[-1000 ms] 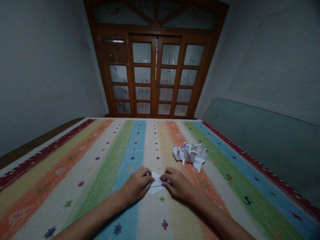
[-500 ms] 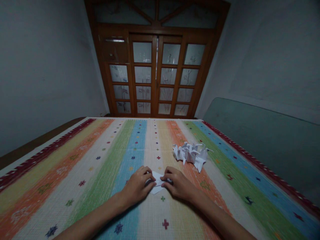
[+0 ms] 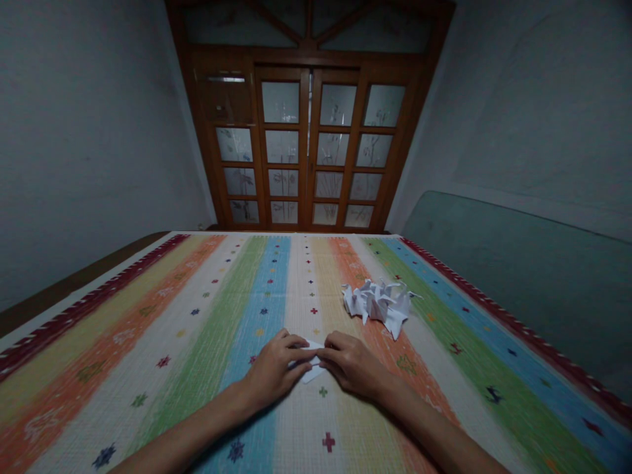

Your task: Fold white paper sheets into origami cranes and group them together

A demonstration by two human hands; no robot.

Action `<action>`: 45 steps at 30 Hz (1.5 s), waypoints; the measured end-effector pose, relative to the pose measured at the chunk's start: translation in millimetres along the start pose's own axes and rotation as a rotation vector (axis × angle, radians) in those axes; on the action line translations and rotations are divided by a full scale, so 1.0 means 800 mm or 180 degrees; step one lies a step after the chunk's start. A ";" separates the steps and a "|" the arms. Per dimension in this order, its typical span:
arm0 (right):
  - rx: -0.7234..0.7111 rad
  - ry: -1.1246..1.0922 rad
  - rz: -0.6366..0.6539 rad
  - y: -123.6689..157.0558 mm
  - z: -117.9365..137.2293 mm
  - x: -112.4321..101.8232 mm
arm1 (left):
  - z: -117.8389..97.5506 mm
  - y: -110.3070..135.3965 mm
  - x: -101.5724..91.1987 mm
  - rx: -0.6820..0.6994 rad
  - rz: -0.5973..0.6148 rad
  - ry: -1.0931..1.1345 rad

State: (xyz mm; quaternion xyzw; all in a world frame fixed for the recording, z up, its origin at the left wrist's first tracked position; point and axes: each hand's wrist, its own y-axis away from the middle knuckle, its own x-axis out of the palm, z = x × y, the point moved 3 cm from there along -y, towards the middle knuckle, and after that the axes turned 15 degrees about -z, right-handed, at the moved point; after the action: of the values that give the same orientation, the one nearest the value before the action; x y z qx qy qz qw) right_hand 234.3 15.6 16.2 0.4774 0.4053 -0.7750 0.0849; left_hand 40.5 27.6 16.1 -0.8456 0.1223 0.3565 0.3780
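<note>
A small folded piece of white paper (image 3: 312, 374) lies on the striped cloth (image 3: 207, 342) in front of me. My left hand (image 3: 274, 370) presses on its left side with curled fingers. My right hand (image 3: 351, 365) pinches its right side, fingertips almost touching those of the left hand. Most of the paper is hidden under my fingers. A pile of several folded white paper figures (image 3: 379, 304) sits on the cloth just beyond my right hand.
The colourful striped cloth covers a wide flat surface. A wooden door with frosted glass panes (image 3: 309, 148) stands at the far end. A dark green padded surface (image 3: 518, 276) runs along the right side. Grey walls close in left and right.
My hands have drawn closer together over the paper, covering more of it. The view has shifted slightly; the paper pile has not moved.
</note>
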 end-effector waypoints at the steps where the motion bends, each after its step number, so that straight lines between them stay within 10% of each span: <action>1: -0.0039 0.0006 -0.0046 0.000 -0.001 0.001 | 0.000 0.000 0.000 0.0049 -0.0016 -0.0045; 12: -0.0307 0.0029 -0.0071 -0.001 0.001 -0.006 | -0.011 0.009 0.006 0.1078 -0.0519 -0.0793; 17: -0.0424 0.0137 0.0166 -0.002 0.006 -0.011 | -0.006 0.013 0.005 0.1439 -0.0167 -0.0839; 26: -0.0346 -0.0284 0.0190 -0.001 -0.010 -0.015 | -0.009 0.005 -0.020 0.1398 0.0630 -0.0599; 45: 0.0922 -0.0535 0.0416 0.000 -0.058 -0.044 | 0.011 0.007 -0.008 0.1469 0.0321 -0.0472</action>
State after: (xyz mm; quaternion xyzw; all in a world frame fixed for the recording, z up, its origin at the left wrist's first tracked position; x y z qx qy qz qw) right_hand 284.1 39.9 34.7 0.4435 0.2490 -0.8553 0.0990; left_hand 28.5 29.3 13.6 -0.7013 0.2144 0.3986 0.5508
